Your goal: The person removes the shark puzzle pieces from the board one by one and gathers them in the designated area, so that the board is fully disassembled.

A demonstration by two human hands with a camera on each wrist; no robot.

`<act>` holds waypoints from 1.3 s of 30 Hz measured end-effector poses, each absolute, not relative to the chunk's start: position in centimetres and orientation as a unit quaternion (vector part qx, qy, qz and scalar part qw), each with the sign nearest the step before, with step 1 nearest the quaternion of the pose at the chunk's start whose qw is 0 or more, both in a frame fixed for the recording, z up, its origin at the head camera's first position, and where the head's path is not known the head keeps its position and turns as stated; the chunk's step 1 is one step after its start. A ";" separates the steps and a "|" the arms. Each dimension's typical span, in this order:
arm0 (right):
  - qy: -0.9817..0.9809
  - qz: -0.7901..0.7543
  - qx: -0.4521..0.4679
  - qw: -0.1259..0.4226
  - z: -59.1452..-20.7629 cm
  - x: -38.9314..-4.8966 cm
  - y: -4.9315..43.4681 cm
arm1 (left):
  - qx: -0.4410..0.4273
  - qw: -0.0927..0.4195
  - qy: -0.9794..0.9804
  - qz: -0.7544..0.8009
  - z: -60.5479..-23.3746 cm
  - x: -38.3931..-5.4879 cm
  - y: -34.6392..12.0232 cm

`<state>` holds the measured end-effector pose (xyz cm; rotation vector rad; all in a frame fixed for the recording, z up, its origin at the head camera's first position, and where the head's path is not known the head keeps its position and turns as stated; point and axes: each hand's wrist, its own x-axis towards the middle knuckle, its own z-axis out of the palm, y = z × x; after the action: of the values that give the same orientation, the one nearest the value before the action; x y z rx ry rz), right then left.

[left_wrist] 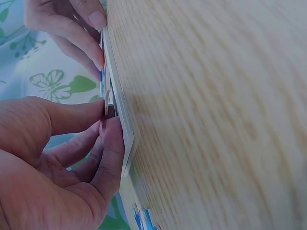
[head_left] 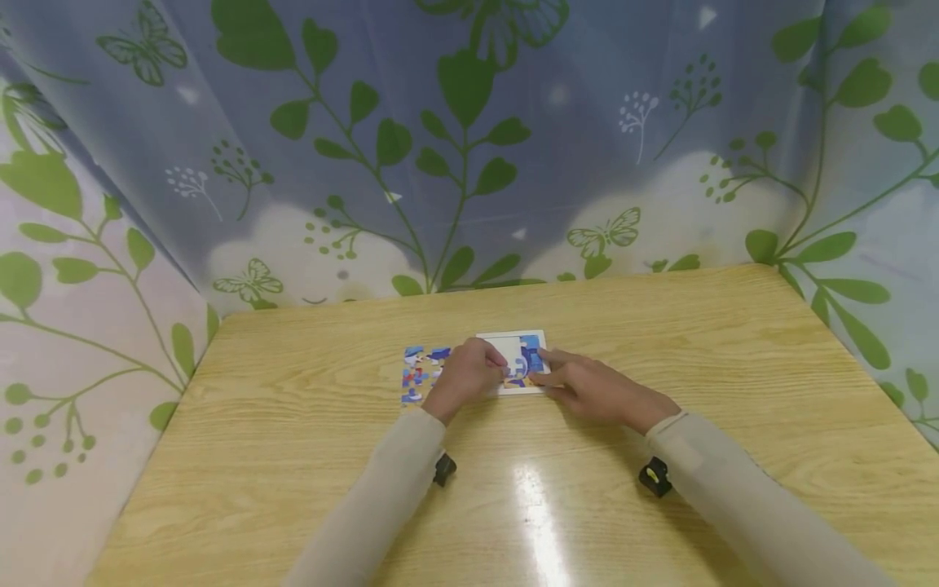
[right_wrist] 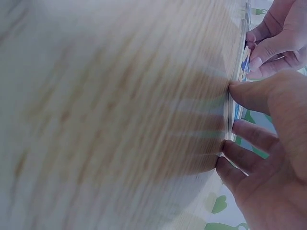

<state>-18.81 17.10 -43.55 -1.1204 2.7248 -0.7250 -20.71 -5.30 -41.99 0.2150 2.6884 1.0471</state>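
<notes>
A white-rimmed jigsaw tray lies on the table, with blue picture pieces set along its right side and a pale bare area at upper left. Over the tray's near part, my left hand pinches a small puzzle piece between thumb and finger; its picture is mostly hidden. My right hand holds the tray's right end, its thumb and fingertips against the edge. Left of the tray lie several loose puzzle pieces, partly covered by my left hand.
The wooden table extends around the tray. Behind it and along the sides hangs a curtain with leaves and butterflies. Black wrist mounts hang under both sleeves, close to the tabletop.
</notes>
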 end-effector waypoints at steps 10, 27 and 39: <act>0.895 -0.239 -0.371 0.056 -43.4 -18.7 17.1 | 0.049 0.147 0.908 0.389 -41.8 -20.6 -5.8; 0.897 -0.231 -0.374 0.051 -43.5 -18.7 17.1 | 0.066 0.117 0.913 0.385 -40.5 -20.2 -9.9; 0.894 -0.238 -0.376 0.055 -43.6 -18.7 17.1 | 0.067 0.117 0.921 0.365 -40.5 -19.2 -13.9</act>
<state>-18.72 17.11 -43.55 -1.1401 2.7143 -0.7213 -19.21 -13.91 -40.49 0.1975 2.6949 1.0695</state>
